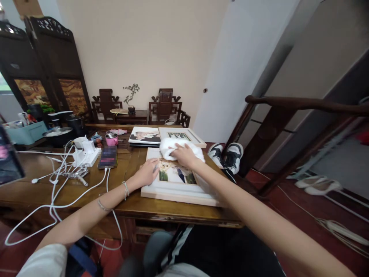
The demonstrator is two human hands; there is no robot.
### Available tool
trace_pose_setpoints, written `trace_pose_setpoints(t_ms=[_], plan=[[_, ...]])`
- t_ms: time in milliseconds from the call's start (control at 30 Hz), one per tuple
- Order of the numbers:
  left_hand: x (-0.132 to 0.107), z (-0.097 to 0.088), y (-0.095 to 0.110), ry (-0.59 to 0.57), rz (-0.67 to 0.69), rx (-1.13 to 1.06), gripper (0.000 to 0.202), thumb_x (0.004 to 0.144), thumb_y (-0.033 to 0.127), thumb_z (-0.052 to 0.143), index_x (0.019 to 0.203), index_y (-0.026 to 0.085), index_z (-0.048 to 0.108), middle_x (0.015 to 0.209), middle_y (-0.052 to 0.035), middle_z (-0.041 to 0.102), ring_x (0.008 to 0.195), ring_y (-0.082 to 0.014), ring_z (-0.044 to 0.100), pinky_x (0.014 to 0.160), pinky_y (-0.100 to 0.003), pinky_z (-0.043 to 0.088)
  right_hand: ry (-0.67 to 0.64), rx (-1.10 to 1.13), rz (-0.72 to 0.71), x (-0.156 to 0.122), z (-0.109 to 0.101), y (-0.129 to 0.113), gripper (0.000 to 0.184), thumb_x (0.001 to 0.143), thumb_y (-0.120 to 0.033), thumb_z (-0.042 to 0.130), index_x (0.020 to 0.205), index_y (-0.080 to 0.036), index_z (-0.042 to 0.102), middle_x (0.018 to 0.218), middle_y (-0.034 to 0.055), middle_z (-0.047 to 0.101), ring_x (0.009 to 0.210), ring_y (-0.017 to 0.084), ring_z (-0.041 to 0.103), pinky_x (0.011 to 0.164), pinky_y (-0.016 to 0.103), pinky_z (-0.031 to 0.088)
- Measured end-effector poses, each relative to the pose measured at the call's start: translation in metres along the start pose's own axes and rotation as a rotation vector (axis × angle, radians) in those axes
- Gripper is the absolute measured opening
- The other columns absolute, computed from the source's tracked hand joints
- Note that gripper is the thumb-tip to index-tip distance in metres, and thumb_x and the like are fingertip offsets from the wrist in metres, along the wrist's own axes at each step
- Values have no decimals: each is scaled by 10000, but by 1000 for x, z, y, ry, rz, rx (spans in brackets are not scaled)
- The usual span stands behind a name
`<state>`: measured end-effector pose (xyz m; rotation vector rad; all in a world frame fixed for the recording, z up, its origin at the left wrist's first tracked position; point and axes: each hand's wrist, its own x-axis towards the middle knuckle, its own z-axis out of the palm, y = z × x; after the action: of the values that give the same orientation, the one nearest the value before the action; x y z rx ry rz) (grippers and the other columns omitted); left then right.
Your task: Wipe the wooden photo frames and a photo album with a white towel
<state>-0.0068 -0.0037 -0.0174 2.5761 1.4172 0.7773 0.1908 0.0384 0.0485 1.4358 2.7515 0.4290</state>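
Clutching white cloth [166,150], right grip [183,154] curled closed; left grip [147,172] loosely open, touching picture frame [175,189]

Head cam, fwd/down over table [129,159]

Beneath the left hand [146,173] and right hand [184,154] spreads a brown wooden table [127,163]. Straight beyond, two carved armchairs [165,104] flank a low side table [141,114] against a beige wall [161,46]. Far past the left, a dark folding screen [52,50] stands near a daylit window [4,82]; rightward, a wooden chair [268,123] stands over dark red floor [317,204].
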Motion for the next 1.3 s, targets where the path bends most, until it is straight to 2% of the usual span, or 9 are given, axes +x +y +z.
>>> trace_pose_setpoints(t_ms=[167, 300, 533, 700, 867, 1000, 1167, 1233, 1300], plan=[[-4, -5, 8, -5, -45, -13, 333, 910, 260, 426, 1183, 135, 568, 1344, -152, 526, 1281, -256, 457, 1073, -437, 389, -70, -41, 129, -40, 7, 44, 475, 818, -15, 359, 1138, -185, 666, 1285, 152, 587, 1295, 281, 401, 988, 486, 316], [-5, -8, 10, 6, -54, -37, 338, 906, 259, 428, 1190, 137, 566, 1348, -156, 526, 1279, -256, 462, 1074, -449, 386, -76, -70, 176, -71, 11, 58, 540, 762, 30, 349, 1149, -167, 670, 1317, 170, 558, 1281, 300, 436, 966, 471, 353], [-5, -7, 9, -1, -56, -29, 355, 904, 260, 430, 1217, 143, 549, 1360, -153, 511, 1289, -262, 450, 1081, -451, 378, -174, 12, 141, -110, -11, 36, 569, 703, 39, 362, 1059, -216, 725, 1213, 150, 635, 1161, 296, 562, 896, 404, 416], [-5, -5, 8, 6, -49, -28, 337, 899, 260, 445, 1190, 140, 564, 1354, -159, 515, 1284, -267, 451, 1076, -472, 382, -183, 109, 229, -94, -5, 51, 606, 707, 15, 370, 1166, -235, 676, 1277, 112, 602, 1148, 275, 573, 863, 351, 440], [-4, -3, 4, 1, -44, -26, 362, 900, 254, 441, 1226, 134, 544, 1358, -157, 515, 1283, -260, 454, 1077, -466, 382, -102, 47, 249, -80, 2, 52, 628, 684, 26, 379, 1200, -198, 657, 1304, 140, 578, 1208, 268, 530, 940, 376, 411], [-1, 0, 1, 26, -19, -29, 362, 902, 257, 436, 1224, 135, 549, 1345, -155, 527, 1277, -259, 460, 1078, -453, 384, -113, 66, 169, -113, -12, 35, 627, 616, 39, 388, 1107, -182, 708, 1146, 140, 675, 1242, 282, 496, 929, 383, 416], [0, 3, -1, 28, -47, -35, 360, 915, 267, 411, 1233, 158, 539, 1356, -143, 517, 1288, -257, 448, 1085, -473, 368, -183, 242, 59, -176, -38, 10, 531, 598, 20, 411, 882, -260, 762, 919, 62, 736, 1078, 253, 615, 840, 307, 443], [0, 3, 1, 20, -57, -27, 368, 923, 270, 394, 1246, 155, 527, 1367, -146, 505, 1298, -257, 436, 1089, -478, 359, -190, 259, 70, -187, -44, 4, 501, 627, -3, 423, 886, -270, 759, 879, 60, 732, 1016, 247, 636, 809, 299, 445], [0, 2, 2, 10, -61, -17, 374, 925, 262, 381, 1249, 138, 521, 1370, -158, 498, 1301, -262, 430, 1089, -480, 356, -200, 238, 106, -181, -46, 3, 504, 654, -22, 424, 951, -264, 750, 926, 71, 724, 983, 247, 639, 793, 305, 444]])
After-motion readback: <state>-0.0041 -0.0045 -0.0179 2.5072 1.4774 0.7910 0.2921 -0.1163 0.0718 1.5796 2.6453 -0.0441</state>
